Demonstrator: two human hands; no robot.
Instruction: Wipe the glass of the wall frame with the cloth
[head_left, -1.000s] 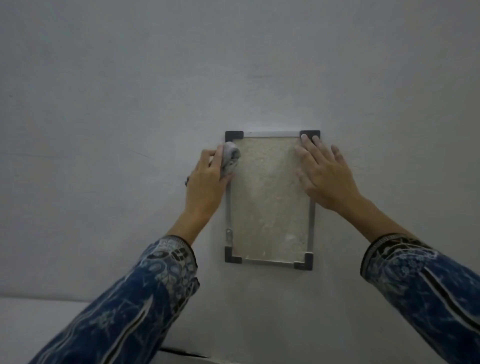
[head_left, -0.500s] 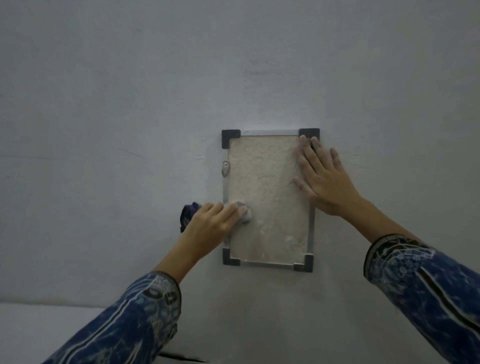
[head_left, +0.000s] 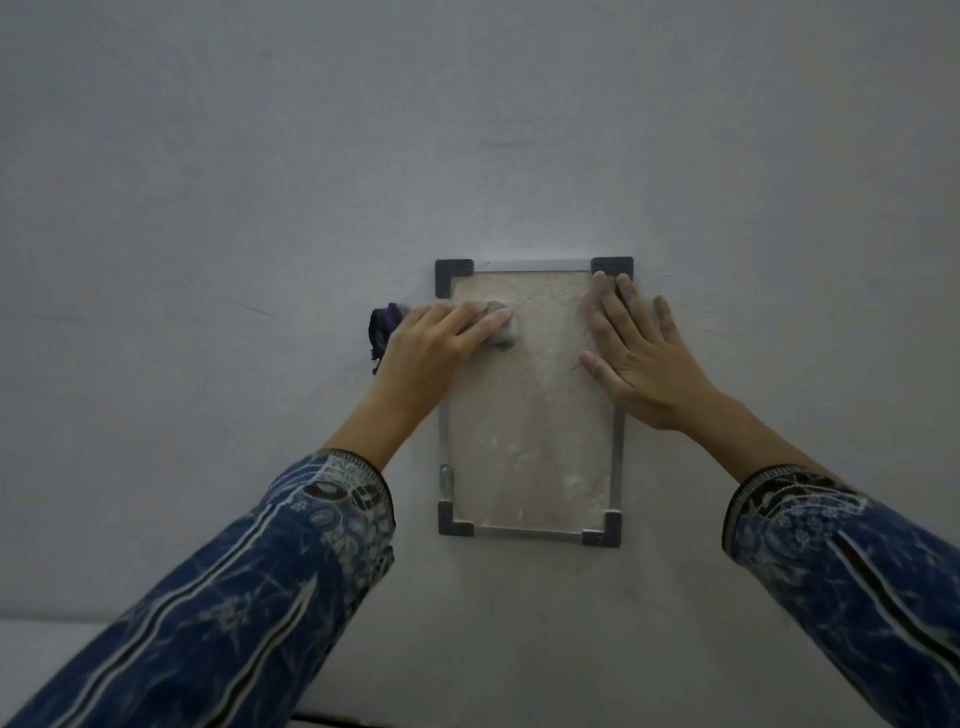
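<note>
Nearest to us are two long sleeves of dark blue fabric with a pale pattern: the left sleeve (head_left: 260, 597) low and left of the upright rectangular wall frame (head_left: 453, 524) of thin silver metal rails and four black corner pieces, the right sleeve (head_left: 857, 571) low and right of it. Further on, the left hand (head_left: 431, 348) lies across the left rail of the frame, near its upper left corner. Its fingers are together and nearly straight, and they press a crumpled grey cloth (head_left: 503, 335) against the glass pane (head_left: 530, 441); the thumb we cannot see. A dark end of this cloth sticks out behind the hand, just left of the frame. The right hand (head_left: 644, 364) rests flat on the upper right part of the frame, fingers straight and a little apart, two fingertips touching the black corner piece there, the thumb spread on the glass. Under the glass is a pale beige speckled sheet. Behind the frame we see a plain grey-white wall (head_left: 467, 130).
</note>
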